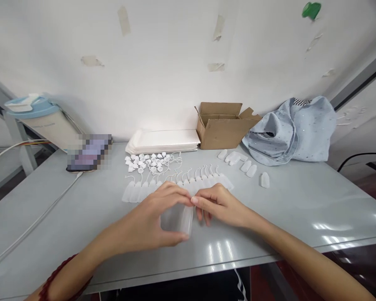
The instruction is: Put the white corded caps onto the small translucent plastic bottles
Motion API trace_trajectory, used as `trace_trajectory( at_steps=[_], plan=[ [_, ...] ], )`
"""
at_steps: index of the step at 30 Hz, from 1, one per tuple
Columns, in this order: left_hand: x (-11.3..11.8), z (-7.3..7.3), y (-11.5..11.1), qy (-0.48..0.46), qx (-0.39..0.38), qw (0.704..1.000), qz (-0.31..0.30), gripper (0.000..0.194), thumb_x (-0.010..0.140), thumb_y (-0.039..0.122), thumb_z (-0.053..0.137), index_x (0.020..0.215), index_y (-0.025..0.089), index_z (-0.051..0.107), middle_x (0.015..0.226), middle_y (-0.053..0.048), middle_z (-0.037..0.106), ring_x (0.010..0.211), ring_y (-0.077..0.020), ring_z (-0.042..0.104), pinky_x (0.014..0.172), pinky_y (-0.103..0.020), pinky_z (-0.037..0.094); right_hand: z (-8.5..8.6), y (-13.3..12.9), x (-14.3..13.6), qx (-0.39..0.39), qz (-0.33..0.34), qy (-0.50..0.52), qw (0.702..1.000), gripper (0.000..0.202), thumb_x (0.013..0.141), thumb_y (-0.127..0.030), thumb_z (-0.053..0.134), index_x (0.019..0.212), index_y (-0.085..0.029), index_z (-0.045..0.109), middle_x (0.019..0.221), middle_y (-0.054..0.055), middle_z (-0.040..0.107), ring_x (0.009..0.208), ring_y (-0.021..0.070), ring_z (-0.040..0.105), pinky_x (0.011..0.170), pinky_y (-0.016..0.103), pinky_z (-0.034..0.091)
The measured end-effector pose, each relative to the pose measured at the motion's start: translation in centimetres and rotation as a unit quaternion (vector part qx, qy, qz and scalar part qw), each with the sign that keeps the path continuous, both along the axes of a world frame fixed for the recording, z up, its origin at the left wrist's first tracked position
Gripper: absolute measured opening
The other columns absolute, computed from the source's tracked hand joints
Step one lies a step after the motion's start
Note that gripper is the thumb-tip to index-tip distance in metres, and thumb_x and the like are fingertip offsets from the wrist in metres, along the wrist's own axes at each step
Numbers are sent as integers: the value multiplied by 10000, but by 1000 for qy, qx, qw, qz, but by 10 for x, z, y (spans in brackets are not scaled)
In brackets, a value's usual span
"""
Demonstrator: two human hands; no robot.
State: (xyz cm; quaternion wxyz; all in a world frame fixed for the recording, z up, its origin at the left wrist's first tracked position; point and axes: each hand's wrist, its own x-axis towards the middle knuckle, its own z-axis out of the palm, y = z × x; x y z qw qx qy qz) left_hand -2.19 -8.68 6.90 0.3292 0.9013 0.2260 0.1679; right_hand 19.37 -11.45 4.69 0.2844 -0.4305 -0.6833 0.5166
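Note:
My left hand (153,221) grips a small translucent plastic bottle (178,219) just above the grey table (301,209). My right hand (221,205) pinches at the top of the same bottle, fingertips meeting those of the left. Just beyond the hands lies a row of similar translucent bottles (175,184) with white strings attached, laid side by side. Behind that row sits a scatter of small white caps (147,161).
A stack of white trays (163,141) and an open cardboard box (222,124) stand at the back by the wall. Several loose bottles (244,164) lie right of centre. A light blue cloth bag (296,129) sits back right; a phone (89,152) with a white cable (34,221) back left.

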Motion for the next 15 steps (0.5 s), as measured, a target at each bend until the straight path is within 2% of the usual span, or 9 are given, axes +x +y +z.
trace_trajectory(
  at_steps=[2, 5, 10, 15],
  plan=[
    [-8, -4, -4, 35, -22, 999, 6, 387, 753, 216, 685, 1111, 268, 547, 1146, -6, 588, 1107, -188, 481, 931, -337, 470, 1, -1, -2, 33, 35, -47, 998, 435, 944, -416, 429, 647, -135, 579, 573, -6, 610, 407, 58, 509, 509, 199, 425],
    [-21, -15, -13, 81, -10, 996, 31, 362, 769, 225, 662, 1110, 263, 548, 1185, -14, 576, 1155, -205, 446, 942, -358, 470, 1, -2, -5, 109, 55, -87, 989, 467, 965, -354, 398, 578, -138, 546, 520, -17, 568, 443, 57, 481, 563, 197, 409],
    [-35, -34, -23, 110, 72, 989, 64, 349, 791, 207, 630, 1124, 233, 528, 1198, -37, 569, 1206, -242, 391, 967, -390, 455, -1, 1, -5, 146, 21, -113, 983, 438, 968, -281, 387, 589, -137, 549, 511, -24, 541, 451, 59, 448, 538, 196, 365],
    [-39, -43, -26, 109, 142, 981, 74, 310, 821, 224, 603, 1118, 208, 515, 1147, -66, 571, 1196, -270, 382, 955, -417, 456, -3, 3, -3, 160, -18, -119, 980, 422, 963, -266, 397, 586, -138, 540, 517, -29, 538, 451, 52, 424, 533, 193, 347]
  ],
)
